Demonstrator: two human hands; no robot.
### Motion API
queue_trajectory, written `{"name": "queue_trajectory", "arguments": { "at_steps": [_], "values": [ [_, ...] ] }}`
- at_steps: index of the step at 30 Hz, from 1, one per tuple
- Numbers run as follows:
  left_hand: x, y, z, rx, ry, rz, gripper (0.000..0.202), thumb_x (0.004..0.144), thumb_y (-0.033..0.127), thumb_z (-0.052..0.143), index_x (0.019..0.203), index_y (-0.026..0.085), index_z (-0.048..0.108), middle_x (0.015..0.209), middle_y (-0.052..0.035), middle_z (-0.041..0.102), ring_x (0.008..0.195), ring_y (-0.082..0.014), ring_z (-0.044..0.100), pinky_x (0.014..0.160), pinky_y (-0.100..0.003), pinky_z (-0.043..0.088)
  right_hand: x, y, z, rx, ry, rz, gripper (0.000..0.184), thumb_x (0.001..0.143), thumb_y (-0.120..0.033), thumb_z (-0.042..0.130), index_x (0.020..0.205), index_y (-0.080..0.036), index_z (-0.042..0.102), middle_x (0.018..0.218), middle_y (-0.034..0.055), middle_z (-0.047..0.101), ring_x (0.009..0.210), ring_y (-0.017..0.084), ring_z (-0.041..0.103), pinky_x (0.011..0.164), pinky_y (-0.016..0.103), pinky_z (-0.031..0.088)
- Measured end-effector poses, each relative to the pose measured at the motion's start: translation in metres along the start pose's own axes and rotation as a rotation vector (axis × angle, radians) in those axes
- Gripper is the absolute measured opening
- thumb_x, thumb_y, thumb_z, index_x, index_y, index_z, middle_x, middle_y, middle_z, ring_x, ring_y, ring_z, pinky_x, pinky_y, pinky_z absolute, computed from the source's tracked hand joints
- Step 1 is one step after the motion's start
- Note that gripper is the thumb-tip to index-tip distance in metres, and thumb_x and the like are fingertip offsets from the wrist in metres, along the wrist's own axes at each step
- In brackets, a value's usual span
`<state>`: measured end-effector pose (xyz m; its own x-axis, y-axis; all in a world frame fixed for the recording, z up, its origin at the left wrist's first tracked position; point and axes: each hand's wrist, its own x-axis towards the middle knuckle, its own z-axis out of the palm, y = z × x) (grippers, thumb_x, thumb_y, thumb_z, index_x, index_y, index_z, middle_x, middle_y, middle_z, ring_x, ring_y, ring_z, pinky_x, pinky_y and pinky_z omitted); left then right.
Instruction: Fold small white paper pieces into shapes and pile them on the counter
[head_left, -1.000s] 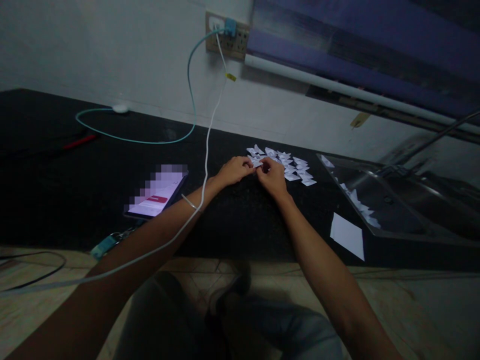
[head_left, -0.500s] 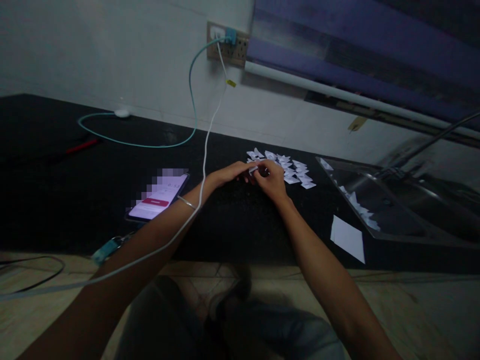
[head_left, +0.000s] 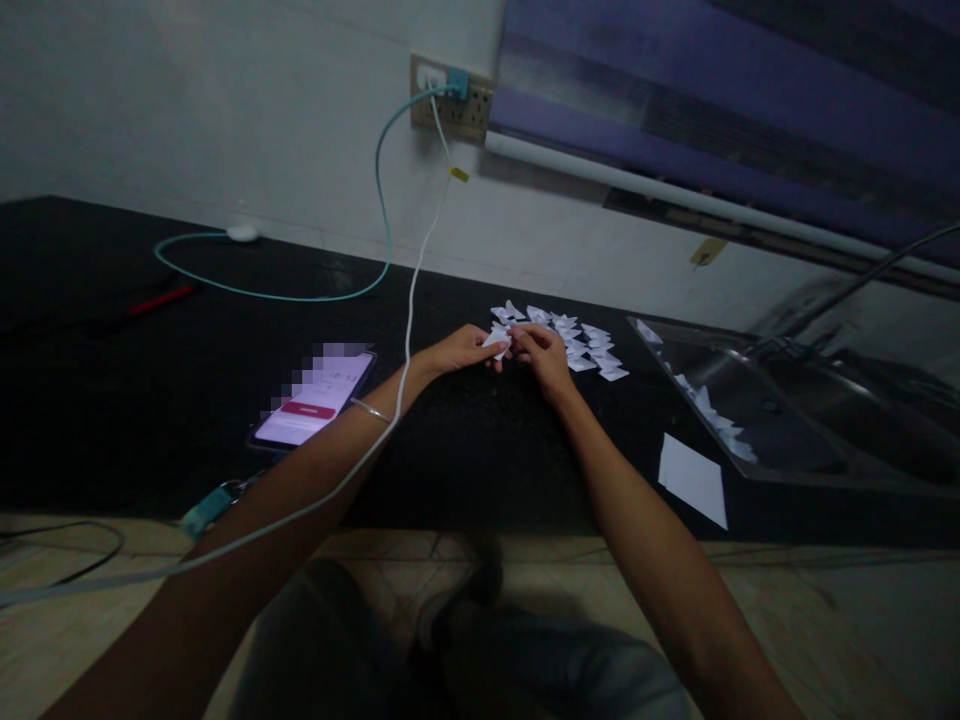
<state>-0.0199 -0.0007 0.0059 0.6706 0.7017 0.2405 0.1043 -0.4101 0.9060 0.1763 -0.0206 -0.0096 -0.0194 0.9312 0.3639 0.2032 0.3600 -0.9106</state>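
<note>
A small folded piece of white paper is held above the black counter. My left hand pinches it, with the thumb on top. My right hand is closed at the paper's right edge, fingertips gripping it there. Just behind my hands lie several folded white paper boats in loose rows, partly hidden by my right hand. A stack of flat white paper sheets rests to the right of my right forearm.
A lit phone and a keyring with a teal tag lie left of my left forearm. A white cable hangs across that forearm. More folded papers line the rim of the metal sink at right.
My hands have turned the folded paper so that its flat white face now shows. My right fingers have shifted slightly away from my left hand. The view has tilted a little.
</note>
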Motion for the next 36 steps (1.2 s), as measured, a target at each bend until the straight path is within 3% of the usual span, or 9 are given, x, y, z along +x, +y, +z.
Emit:
{"name": "queue_trajectory", "arguments": {
  "at_steps": [5, 9, 15, 21, 26, 29, 33, 36],
  "values": [
    [-0.004, -0.003, -0.001, 0.083, -0.095, 0.023, 0.052, 0.089, 0.061, 0.062, 0.073, 0.013, 0.078, 0.061, -0.0036, 0.066, 0.055, -0.0097, 0.051, 0.056, -0.023, 0.035, -0.001, 0.004, 0.002, -0.07, -0.072, -0.081, 0.034, 0.077, -0.056, 0.076, 0.081, -0.022, 0.076, 0.076, 0.0021, 0.071, 0.072, 0.018, 0.063, 0.067, 0.032, 0.05],
    [-0.002, -0.003, 0.001, 0.071, -0.047, -0.009, 0.052, 0.089, 0.059, 0.063, 0.072, 0.012, 0.078, 0.056, -0.0025, 0.063, 0.052, -0.0094, 0.05, 0.054, -0.023, 0.034, 0.001, 0.009, 0.001, -0.091, -0.06, -0.116, 0.039, 0.078, -0.06, 0.075, 0.081, -0.021, 0.076, 0.08, 0.0037, 0.073, 0.077, 0.02, 0.065, 0.072, 0.034, 0.052],
    [-0.001, 0.0, 0.001, -0.054, 0.028, -0.07, 0.026, 0.084, 0.039, 0.07, 0.077, 0.015, 0.077, 0.073, -0.0063, 0.074, 0.062, -0.012, 0.061, 0.061, -0.025, 0.041, 0.004, 0.013, 0.002, -0.049, -0.073, -0.146, 0.043, 0.078, -0.063, 0.074, 0.078, -0.021, 0.072, 0.077, 0.0033, 0.07, 0.072, 0.019, 0.062, 0.07, 0.033, 0.05],
    [0.002, -0.004, 0.004, -0.048, 0.1, -0.096, 0.043, 0.092, 0.056, 0.06, 0.078, 0.018, 0.075, 0.071, -0.0088, 0.071, 0.063, -0.0154, 0.064, 0.058, -0.028, 0.041, 0.005, 0.01, 0.001, -0.037, -0.039, -0.152, 0.042, 0.078, -0.062, 0.074, 0.075, -0.021, 0.067, 0.072, 0.0015, 0.063, 0.073, 0.017, 0.058, 0.071, 0.032, 0.048],
    [0.004, -0.009, 0.008, 0.034, 0.092, 0.009, 0.042, 0.094, 0.055, 0.059, 0.075, 0.018, 0.066, 0.065, -0.0032, 0.061, 0.057, -0.0122, 0.055, 0.057, -0.026, 0.041, 0.003, 0.013, 0.007, -0.025, -0.074, -0.1, 0.04, 0.079, -0.061, 0.073, 0.079, -0.021, 0.069, 0.076, 0.0016, 0.064, 0.074, 0.017, 0.058, 0.069, 0.032, 0.049],
    [0.004, -0.01, 0.007, 0.074, 0.153, 0.05, 0.042, 0.095, 0.052, 0.057, 0.07, 0.019, 0.059, 0.06, -0.0005, 0.055, 0.054, -0.0111, 0.049, 0.054, -0.025, 0.037, 0.002, 0.013, 0.008, 0.059, -0.092, -0.047, 0.038, 0.078, -0.059, 0.076, 0.086, -0.022, 0.071, 0.079, 0.0013, 0.066, 0.07, 0.016, 0.058, 0.064, 0.031, 0.049],
    [0.003, -0.007, 0.005, 0.032, 0.141, 0.103, 0.042, 0.098, 0.054, 0.051, 0.079, 0.018, 0.063, 0.067, -0.0024, 0.061, 0.052, -0.0105, 0.049, 0.053, -0.026, 0.037, 0.0, 0.006, 0.005, 0.23, -0.169, -0.01, 0.043, 0.078, -0.055, 0.08, 0.11, -0.028, 0.071, 0.078, -0.0005, 0.068, 0.067, 0.015, 0.061, 0.062, 0.031, 0.051],
    [0.001, -0.005, 0.004, 0.001, 0.146, 0.112, 0.045, 0.097, 0.057, 0.052, 0.077, 0.018, 0.062, 0.068, -0.0028, 0.062, 0.051, -0.0096, 0.05, 0.051, -0.025, 0.037, -0.003, -0.001, 0.002, 0.235, -0.211, -0.059, 0.042, 0.075, -0.054, 0.083, 0.108, -0.029, 0.074, 0.092, 0.0018, 0.073, 0.075, 0.016, 0.065, 0.07, 0.033, 0.055]
  ]
}}
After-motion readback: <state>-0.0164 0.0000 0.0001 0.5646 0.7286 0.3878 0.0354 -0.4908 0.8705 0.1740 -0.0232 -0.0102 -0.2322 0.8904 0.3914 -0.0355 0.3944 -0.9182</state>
